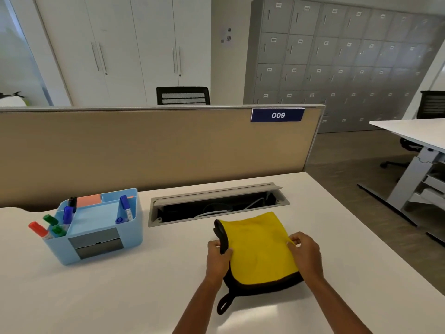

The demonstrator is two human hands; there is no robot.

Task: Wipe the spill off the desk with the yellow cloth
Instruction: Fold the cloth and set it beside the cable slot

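While both hands' grips (left hand (219, 254), right hand (304, 251)) pinch its side edges, yellow cloth (260, 249) lies flat, loop nearest

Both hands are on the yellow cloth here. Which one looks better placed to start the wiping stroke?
Probably the left hand: it grips the yellow cloth by its thick folded black edge, while the right hand only pinches a thin edge. No spill is visible.

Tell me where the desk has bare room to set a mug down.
Bare white desk runs along the near edge, left of the left hand and in front of the blue organizer. Another bare patch lies right of the right hand. The middle is crowded: the yellow cloth lies just before the open cable tray.
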